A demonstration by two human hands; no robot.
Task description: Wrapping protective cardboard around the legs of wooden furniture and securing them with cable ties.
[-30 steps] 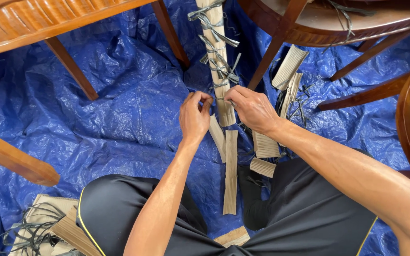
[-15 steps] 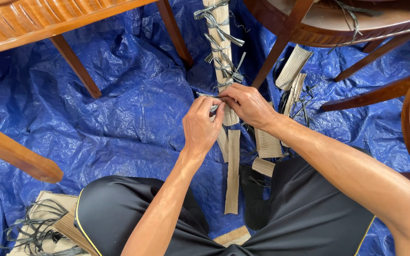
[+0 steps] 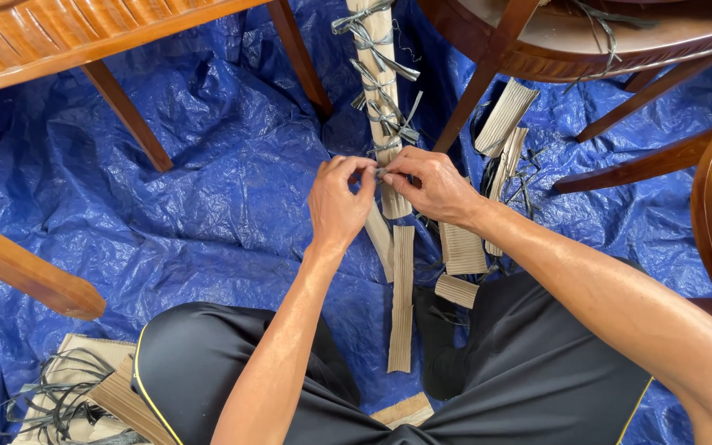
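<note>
Comparing with half a second back, the left hand (image 3: 335,202) has slid a bit away from the wrapped leg (image 3: 379,91), and its fingertips now pinch the grey strap (image 3: 378,171) right against the right hand (image 3: 434,188), which grips the same strap. That leg is cardboard-covered, tied with several grey strap knots, standing on the blue tarp (image 3: 208,198). Loose cardboard strips (image 3: 401,297) lie just below it.

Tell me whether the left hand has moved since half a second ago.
Yes. The left hand has shifted slightly left and up, away from the loose cardboard strip on the blue tarp, its fingertips pinching at the wrapped leg.
</note>
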